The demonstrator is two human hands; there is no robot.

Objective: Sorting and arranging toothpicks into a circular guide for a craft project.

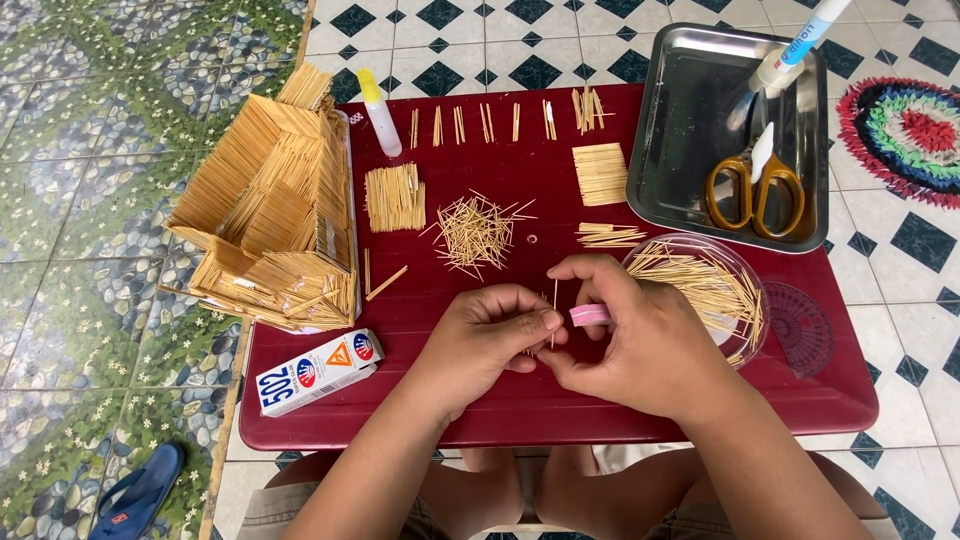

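Red and low, the plastic table (500, 420) stood on tiled floor, and the person sat right up against its near edge. Both hands met just above it. The left hand (480, 340) had its fingers curled in, thumb and forefinger pressed together on a thin toothpick (554, 315) held upright. The right hand (640, 345) was likewise closed, pinching a small pink roll of tape (590, 316) just beside that stick. Near the left hand lay a glue box (318, 372). By the right hand sat a clear bowl of toothpicks (715, 290). Farther off lay a loose heap of toothpicks (476, 232) at the centre, and a toothpick-built model house (275, 205) stood at the left. At the far right corner, a metal tray (680, 120) held orange-handled scissors (755, 190).
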